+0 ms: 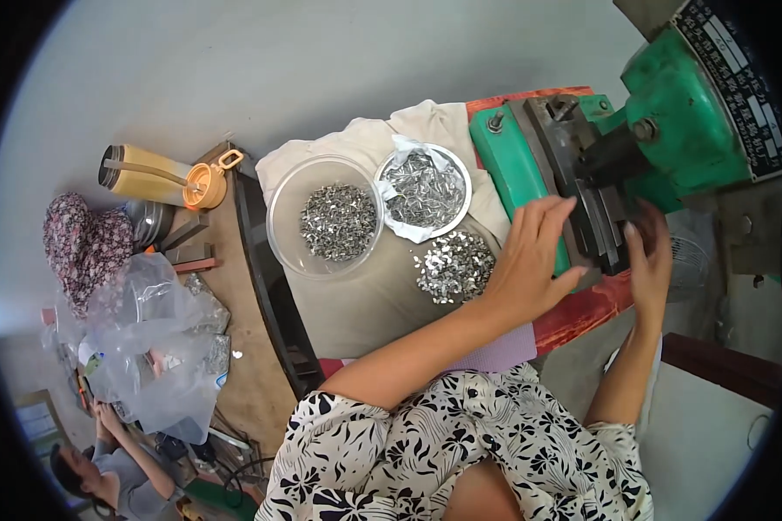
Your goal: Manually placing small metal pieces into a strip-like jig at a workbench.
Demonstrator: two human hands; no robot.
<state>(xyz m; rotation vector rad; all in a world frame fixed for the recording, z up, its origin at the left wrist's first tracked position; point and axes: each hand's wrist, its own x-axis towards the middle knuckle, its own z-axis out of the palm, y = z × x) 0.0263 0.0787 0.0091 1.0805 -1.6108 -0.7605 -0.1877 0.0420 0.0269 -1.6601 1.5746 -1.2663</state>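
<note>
My left hand (534, 260) hovers at the left side of a green bench press (682, 113). Its thumb stands apart from the fingers and nothing shows between them. By the near right end of the dark metal die (595, 221) is my right hand (652, 260), its thumb raised and its fingers smeared by motion; whether it holds anything is hidden. The press ram comes down over the die. Left of my left hand lies a loose pile of small shiny metal pieces (456, 267). Beyond it, a white bowl (470, 187) lined with plastic holds thin metal pieces.
A clear round tub (280, 234) of small metal parts stands on a beige cloth (330, 304). On the wooden table at left are a yellow bottle (152, 174), a floral cloth bundle (82, 239) and plastic bags (148, 347). Another person (130, 478) works at the lower left.
</note>
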